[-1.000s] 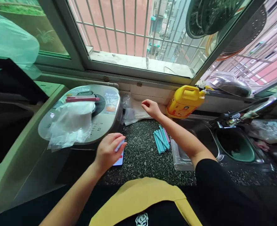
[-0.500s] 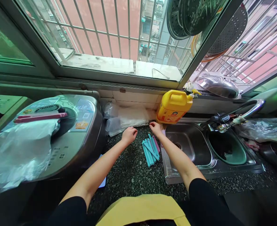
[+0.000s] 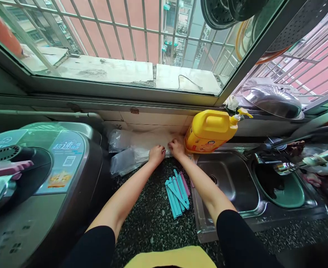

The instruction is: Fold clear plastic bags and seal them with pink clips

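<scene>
Clear plastic bags [image 3: 144, 143] lie against the tiled wall at the back of the speckled counter. Curled at their right part, my left hand [image 3: 156, 154] has its fingers pinched on the plastic. Just to its right, my right hand [image 3: 176, 148] is bent over the same bag with its fingertips closed on it, a small gap from the left. Nearer me, several turquoise bag clips [image 3: 175, 195] lie in a loose bundle, one slanting across the others. Pink clips [image 3: 185, 184] lie along their right side. Neither hand touches the clips.
A yellow pump jug [image 3: 211, 130] stands right of my right hand. Beyond it is a steel sink [image 3: 228, 175] with a green basin [image 3: 289, 193] and a faucet [image 3: 320, 158]. A large cooker [image 3: 77, 178] with a pink clip on its lid blocks the left.
Both hands have moved onto the bag, and the right fingers have curled down over it. My view has shifted closer to the counter. The clips lie as before.
</scene>
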{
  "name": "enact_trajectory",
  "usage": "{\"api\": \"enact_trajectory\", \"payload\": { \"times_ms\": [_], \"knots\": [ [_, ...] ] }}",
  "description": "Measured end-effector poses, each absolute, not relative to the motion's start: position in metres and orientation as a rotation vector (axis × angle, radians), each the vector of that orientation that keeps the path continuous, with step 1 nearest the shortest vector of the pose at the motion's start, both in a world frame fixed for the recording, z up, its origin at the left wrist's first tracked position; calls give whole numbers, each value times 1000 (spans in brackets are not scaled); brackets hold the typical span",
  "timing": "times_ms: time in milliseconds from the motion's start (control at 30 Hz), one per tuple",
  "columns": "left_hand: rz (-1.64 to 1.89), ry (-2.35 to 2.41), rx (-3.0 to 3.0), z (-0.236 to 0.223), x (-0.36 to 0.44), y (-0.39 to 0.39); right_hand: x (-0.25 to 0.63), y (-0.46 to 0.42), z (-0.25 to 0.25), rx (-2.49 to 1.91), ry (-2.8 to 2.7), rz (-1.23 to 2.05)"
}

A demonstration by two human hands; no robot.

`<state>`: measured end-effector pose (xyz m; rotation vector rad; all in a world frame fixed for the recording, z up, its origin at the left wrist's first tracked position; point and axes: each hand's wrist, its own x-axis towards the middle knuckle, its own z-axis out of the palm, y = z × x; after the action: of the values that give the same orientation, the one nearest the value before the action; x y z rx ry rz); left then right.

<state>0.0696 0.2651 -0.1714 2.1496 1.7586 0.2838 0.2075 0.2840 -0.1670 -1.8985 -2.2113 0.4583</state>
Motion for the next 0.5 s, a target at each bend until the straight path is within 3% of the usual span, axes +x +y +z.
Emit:
{"api": "enact_trajectory", "payload": {
  "times_ms": [267,500],
  "knots": [
    [454,1702,2220,-155,58,259,213,271,-128,-1639,-2335,376],
    [1028,1331,2136,-109,47,204,226,214,-81,-1159,-2069,486]
  ]
}}
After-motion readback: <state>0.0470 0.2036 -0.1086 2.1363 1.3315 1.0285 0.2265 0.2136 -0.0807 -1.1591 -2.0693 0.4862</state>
